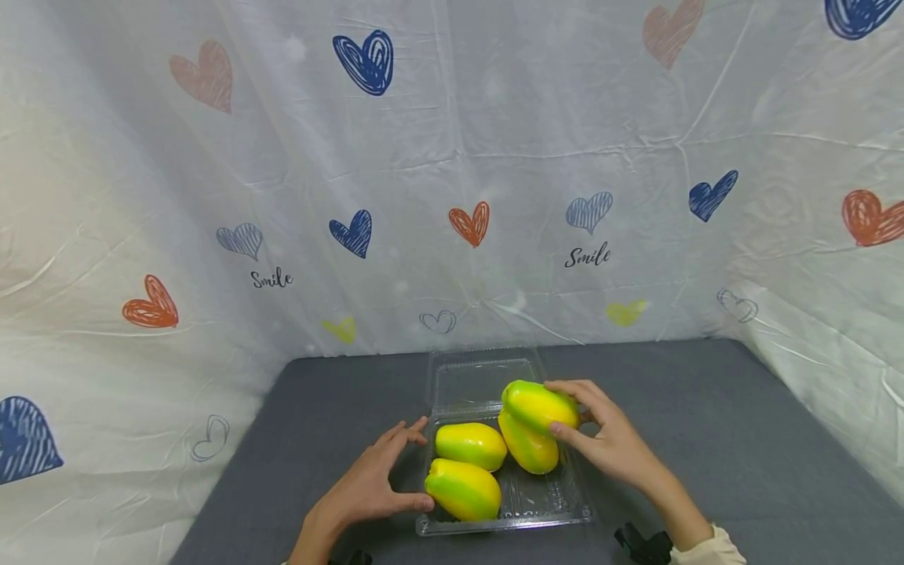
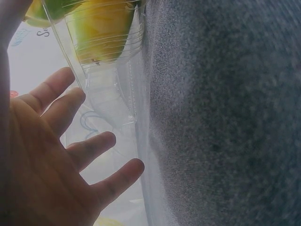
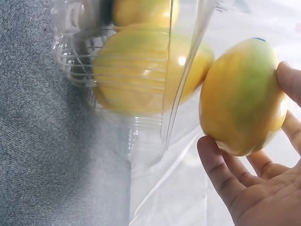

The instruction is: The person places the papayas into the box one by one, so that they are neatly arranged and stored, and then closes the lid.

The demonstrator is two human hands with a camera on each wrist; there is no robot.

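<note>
My right hand [image 1: 610, 431] holds a glossy yellow-green mango [image 1: 540, 406] between thumb and fingertips, over the right side of a clear plastic clamshell box [image 1: 504, 524]. In the right wrist view the held mango [image 3: 244, 96] is outside the box wall. Below it, another mango [image 1: 530, 449] lies aslant in the box. Two more, an upper mango [image 1: 471, 446] and a lower mango [image 1: 463, 490], lie on the left side. My left hand [image 1: 370, 479] is at the box's left edge, its fingers spread and its thumb tip right by the lower mango.
The box's clear lid [image 1: 487, 382] is folded back behind it on the dark grey cloth-covered table [image 1: 671, 408]. A white curtain [image 1: 395, 165] printed with hearts hangs at the back and sides. A black strap [image 1: 643, 543] is at the right wrist.
</note>
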